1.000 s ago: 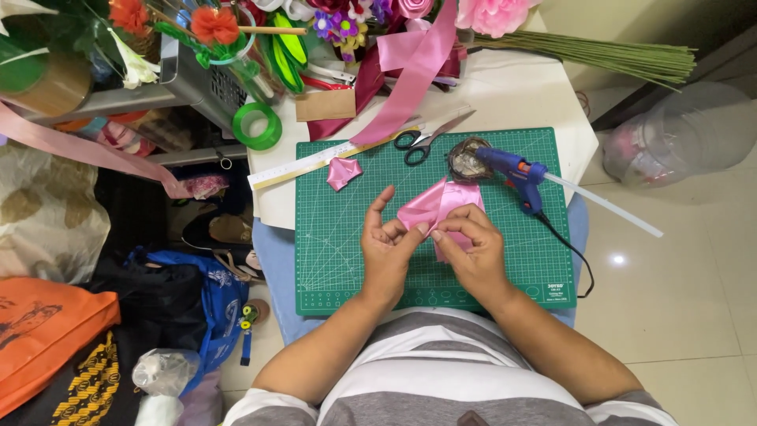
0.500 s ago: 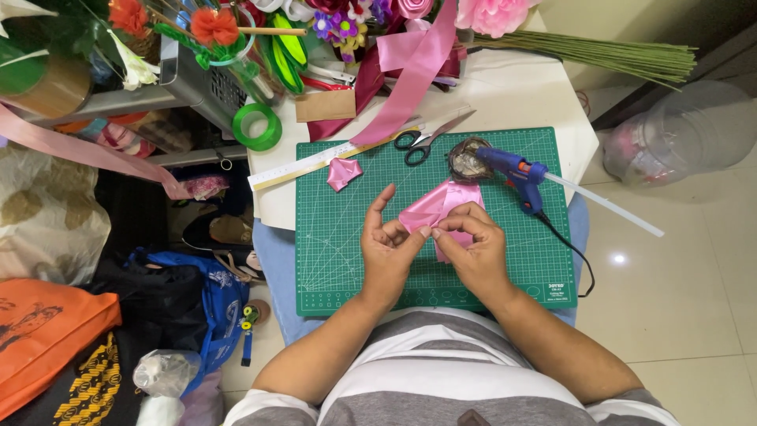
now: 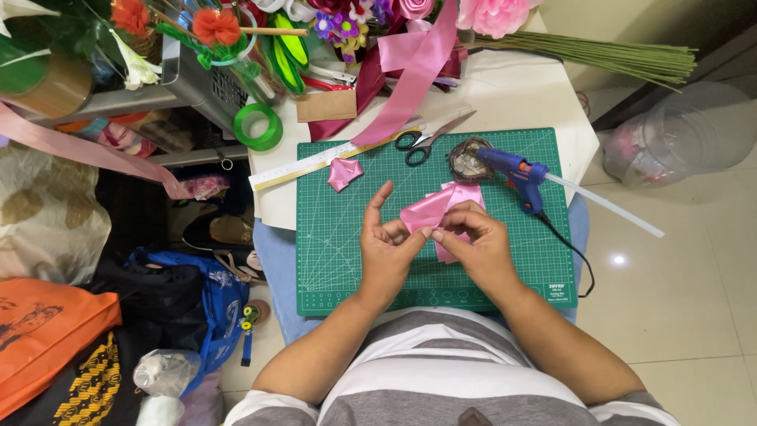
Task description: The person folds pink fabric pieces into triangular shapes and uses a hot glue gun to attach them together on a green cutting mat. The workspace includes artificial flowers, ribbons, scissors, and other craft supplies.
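Two hands meet over the green gridded cutting mat, which lies on the white desk. Between them is a folded piece of pink satin ribbon, lifted a little above the middle of the mat. The left hand pinches the near edge of the ribbon with thumb and middle fingers, while its index finger stands up free. The right hand has its fingers curled around the other side of the fold, grasping the same ribbon.

The ribbon looks very light, soft and rather slippery, so I judge a fold will open if it is not pressed firmly. The best place to hold is at the creased edge, near the point where the layers meet.

A smaller folded pink ribbon piece lies near the top left of the mat. A blue hot glue gun rests at the right, just beside a round dish. Black-handled scissors lie at the upper edge.
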